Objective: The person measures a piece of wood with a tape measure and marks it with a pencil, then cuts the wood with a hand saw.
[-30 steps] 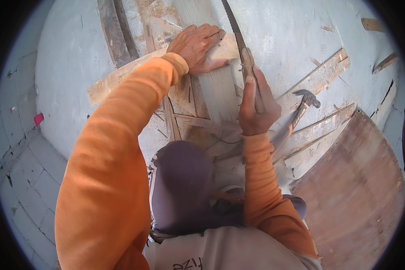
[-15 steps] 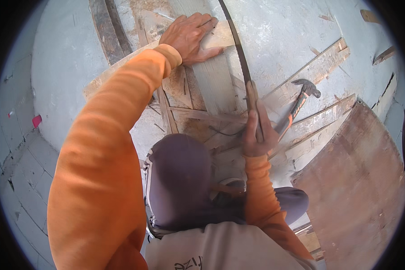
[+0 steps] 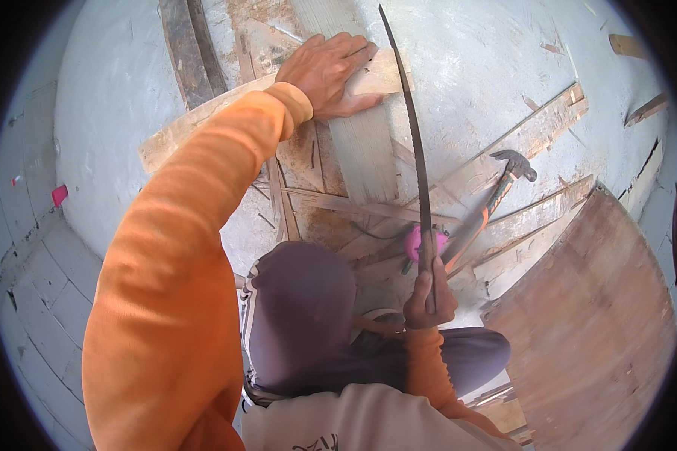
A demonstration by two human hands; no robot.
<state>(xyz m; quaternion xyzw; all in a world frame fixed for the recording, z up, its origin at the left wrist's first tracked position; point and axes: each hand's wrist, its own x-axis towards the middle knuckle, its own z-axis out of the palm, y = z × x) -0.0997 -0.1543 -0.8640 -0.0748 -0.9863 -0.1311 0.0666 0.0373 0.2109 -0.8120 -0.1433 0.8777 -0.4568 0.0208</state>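
My left hand [image 3: 327, 75] bears down on a pale narrow board [image 3: 195, 120], its fingers over the far edge and its thumb stretched along the near side. This board lies slantwise across a wider grey plank [image 3: 361, 161]. Low and to the right, my right hand [image 3: 429, 297] is closed round the handle end of a long, slim hand saw [image 3: 416, 139]. The saw's dark blade points away from me, passing over or beside the board's right end; whether the teeth touch the wood I cannot tell.
A claw hammer [image 3: 500, 192] leans among loose boards [image 3: 530, 135] at the right. Behind the saw sits a rounded pink thing [image 3: 423, 244]. A large brown sheet [image 3: 587, 323] covers the near right. Dark timbers [image 3: 192, 56] lie at the far left. Scraps litter the pale floor.
My right hand has pulled the saw back toward me, bringing its tip into view and uncovering the pink thing. My left hand stays on the board, shifted slightly in the picture.
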